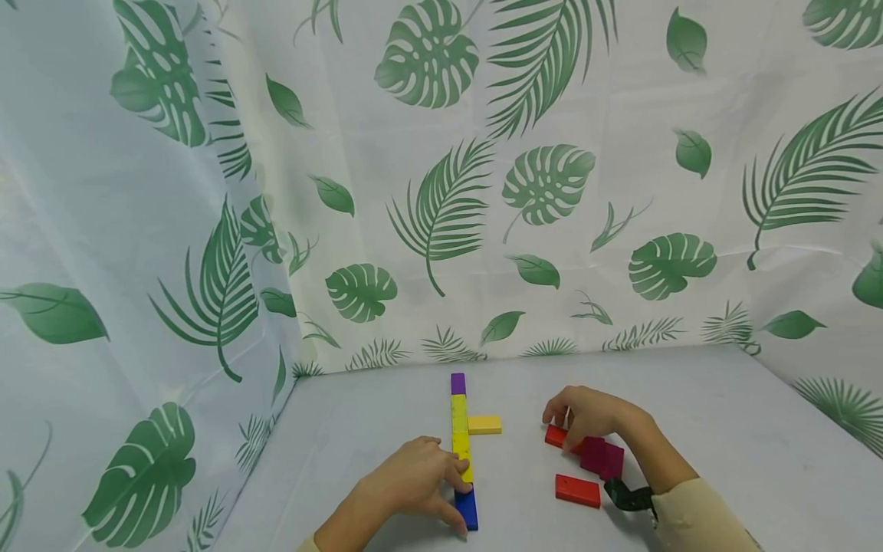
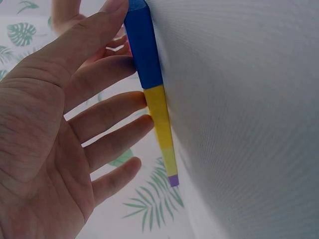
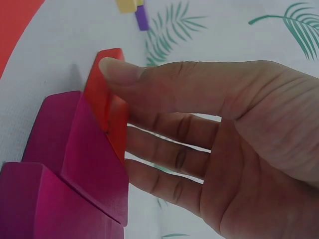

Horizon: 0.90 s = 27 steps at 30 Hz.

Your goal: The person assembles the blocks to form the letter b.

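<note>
A straight row of blocks lies on the grey table: a purple block at the far end, yellow blocks in the middle, a blue block nearest me. My left hand rests its straight fingers against the row's left side, at the blue block and the yellow block. My right hand pinches a red block, thumb on one edge and fingers behind it. That block touches two magenta blocks.
A single yellow block lies crosswise against the row's right side. Another red block lies in front of the magenta ones. Leaf-print curtains close off the table at the back and on both sides.
</note>
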Tool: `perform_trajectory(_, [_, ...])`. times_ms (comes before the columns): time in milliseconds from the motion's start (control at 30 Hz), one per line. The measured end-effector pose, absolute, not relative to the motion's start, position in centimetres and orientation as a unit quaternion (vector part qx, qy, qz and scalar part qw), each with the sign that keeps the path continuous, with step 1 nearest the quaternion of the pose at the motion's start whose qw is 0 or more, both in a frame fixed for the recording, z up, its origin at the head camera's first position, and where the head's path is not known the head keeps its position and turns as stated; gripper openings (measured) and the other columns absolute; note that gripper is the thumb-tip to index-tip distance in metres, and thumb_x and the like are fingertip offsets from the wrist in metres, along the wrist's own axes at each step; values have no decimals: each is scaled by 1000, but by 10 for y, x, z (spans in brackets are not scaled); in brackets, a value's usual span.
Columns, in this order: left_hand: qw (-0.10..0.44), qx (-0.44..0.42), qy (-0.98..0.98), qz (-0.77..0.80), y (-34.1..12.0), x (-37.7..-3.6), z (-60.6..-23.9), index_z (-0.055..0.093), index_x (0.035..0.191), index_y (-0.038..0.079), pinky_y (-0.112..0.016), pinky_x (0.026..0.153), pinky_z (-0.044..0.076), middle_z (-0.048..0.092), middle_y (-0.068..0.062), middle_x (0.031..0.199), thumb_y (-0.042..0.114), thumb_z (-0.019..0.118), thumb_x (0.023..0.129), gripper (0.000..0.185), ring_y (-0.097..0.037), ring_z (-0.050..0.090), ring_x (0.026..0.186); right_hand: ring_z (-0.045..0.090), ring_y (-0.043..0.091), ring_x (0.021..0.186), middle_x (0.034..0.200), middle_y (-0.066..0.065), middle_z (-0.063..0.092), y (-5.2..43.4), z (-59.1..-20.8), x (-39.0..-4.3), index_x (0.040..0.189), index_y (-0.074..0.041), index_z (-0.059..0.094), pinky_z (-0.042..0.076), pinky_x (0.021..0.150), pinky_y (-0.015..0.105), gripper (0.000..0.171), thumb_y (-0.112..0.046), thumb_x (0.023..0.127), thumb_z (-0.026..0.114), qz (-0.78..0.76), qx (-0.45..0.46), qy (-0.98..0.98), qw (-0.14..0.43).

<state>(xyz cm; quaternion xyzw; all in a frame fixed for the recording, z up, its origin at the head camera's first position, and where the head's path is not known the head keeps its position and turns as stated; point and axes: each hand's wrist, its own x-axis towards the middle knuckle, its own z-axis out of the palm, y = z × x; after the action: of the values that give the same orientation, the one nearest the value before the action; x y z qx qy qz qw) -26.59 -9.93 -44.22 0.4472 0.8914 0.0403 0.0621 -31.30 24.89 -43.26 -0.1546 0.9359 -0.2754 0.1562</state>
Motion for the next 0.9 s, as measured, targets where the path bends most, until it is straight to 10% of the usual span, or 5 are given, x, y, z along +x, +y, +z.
perform_trajectory(900, [62, 447, 891, 42, -99, -265, -442, 78, 117, 39, -40, 118, 45, 68, 11, 136, 69, 83, 73, 53, 0, 61, 129, 59, 20, 90, 96, 2, 65, 242, -435, -310, 102, -17, 73, 62, 74, 37, 37, 0, 74, 90, -260, -146, 945, 136])
